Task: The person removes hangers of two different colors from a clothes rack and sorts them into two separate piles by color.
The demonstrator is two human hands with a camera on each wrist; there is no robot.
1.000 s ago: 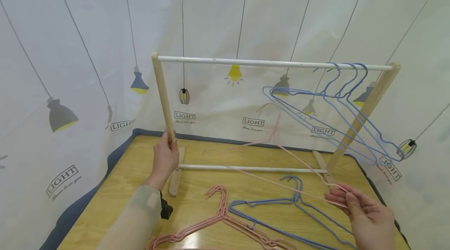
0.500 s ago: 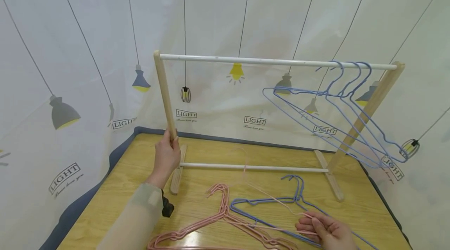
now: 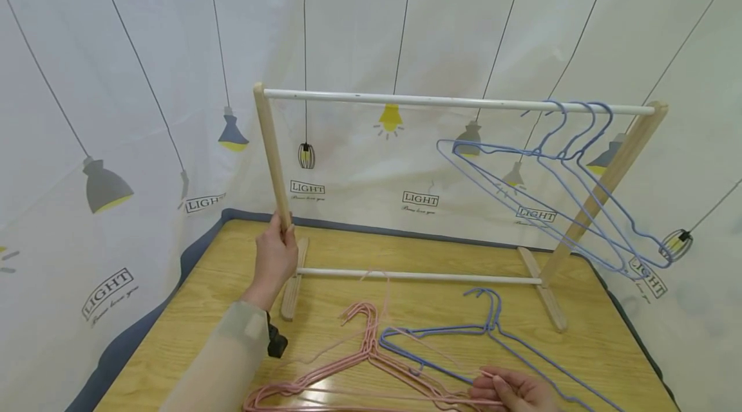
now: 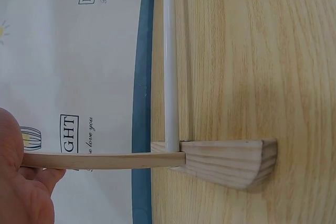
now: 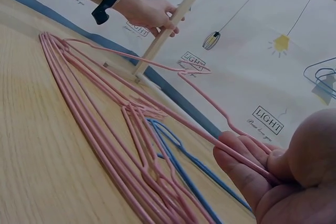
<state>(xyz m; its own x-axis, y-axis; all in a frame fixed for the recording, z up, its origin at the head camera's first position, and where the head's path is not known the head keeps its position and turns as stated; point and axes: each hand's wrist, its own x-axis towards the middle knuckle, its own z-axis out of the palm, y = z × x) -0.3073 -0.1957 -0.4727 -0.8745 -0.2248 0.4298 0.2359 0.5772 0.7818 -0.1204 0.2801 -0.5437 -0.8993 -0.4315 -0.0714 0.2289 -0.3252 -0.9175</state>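
Rack upright gripped by left hand (image 3: pixel 275 261); one pink hanger (image 5: pixel 173 106) pinched by right hand (image 3: pixel 513 393).
3 blue hangers (image 3: pixel 556 187) hung on rack (image 3: pixel 452 103); approx. 2 blue hangers (image 3: pixel 464 335) and pink pile (image 3: pixel 359 367), count unclear, lie on table (image 3: pixel 232 309).

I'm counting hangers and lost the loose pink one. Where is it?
In the head view, the pink hanger is low at centre-right, held by the right hand just above the pink pile and blue hangers lying on the table.

One wooden rack (image 3: pixel 272 154), three blue hangers hung (image 3: pixel 574 187), two hands (image 3: pixel 277 257).
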